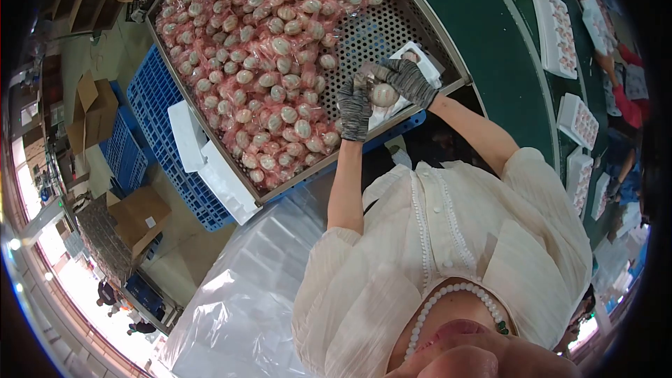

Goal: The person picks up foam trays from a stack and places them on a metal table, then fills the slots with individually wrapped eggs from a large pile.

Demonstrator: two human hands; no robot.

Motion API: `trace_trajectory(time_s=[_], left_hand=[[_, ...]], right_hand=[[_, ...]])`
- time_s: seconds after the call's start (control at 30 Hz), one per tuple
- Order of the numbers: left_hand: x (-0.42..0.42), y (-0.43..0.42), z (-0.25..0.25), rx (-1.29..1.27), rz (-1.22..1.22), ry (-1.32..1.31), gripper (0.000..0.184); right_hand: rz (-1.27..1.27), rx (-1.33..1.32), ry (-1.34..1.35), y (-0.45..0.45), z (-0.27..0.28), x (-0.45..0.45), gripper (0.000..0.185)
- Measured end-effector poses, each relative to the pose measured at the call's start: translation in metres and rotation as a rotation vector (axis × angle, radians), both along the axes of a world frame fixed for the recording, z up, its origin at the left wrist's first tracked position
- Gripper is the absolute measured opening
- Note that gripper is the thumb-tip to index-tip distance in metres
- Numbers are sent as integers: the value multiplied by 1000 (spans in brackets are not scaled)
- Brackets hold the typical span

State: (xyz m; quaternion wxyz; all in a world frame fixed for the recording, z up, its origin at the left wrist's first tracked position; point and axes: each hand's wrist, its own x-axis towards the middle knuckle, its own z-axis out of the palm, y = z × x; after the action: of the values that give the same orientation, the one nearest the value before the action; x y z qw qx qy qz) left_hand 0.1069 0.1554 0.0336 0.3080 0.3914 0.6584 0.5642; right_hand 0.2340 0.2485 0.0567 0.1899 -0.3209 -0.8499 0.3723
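Note:
My left hand (355, 107), in a grey striped knit glove, has its fingers bent toward my right hand (409, 82), gloved alike. Their fingertips almost meet over the tray's edge. Between the hands is a pale egg-shaped item (383, 95) in clear wrapping; the fingers close about the wrapping, partly hiding it. Under and behind my right hand lies a white foam tray (428, 63), mostly covered by the hand. To the left, a heap of similar egg-shaped items (280, 45) in clear, red-tinted wrappers fills much of a perforated metal table tray (374, 31).
A metal rim (203, 128) surrounds the heap. Blue crates (157, 108), white foam pieces (224, 182) and cardboard boxes (136, 217) stand left. Right runs a green conveyor (507, 56) with filled white trays (556, 35); a co-worker's arm (612, 73) reaches in beyond. Plastic sheeting (245, 287) lies below.

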Motion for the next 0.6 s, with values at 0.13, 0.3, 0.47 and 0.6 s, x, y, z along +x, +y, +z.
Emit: trace_trajectory(time_s=[0.13, 0.3, 0.47, 0.6], left_hand=[[-1, -3, 26, -228, -26, -654, 20], [-4, -10, 0, -94, -40, -708, 21], [-6, -12, 16, -116, 4, -832, 18], [-3, -12, 13, -78, -80, -888, 15]], right_hand=[[-174, 2, -28, -6, -37, -2, 26], [-398, -1077, 254, -3, -2, -3, 28], [-278, -1008, 218, -11, 15, -10, 18], [-313, -922, 154, -15, 6, -9, 17]])
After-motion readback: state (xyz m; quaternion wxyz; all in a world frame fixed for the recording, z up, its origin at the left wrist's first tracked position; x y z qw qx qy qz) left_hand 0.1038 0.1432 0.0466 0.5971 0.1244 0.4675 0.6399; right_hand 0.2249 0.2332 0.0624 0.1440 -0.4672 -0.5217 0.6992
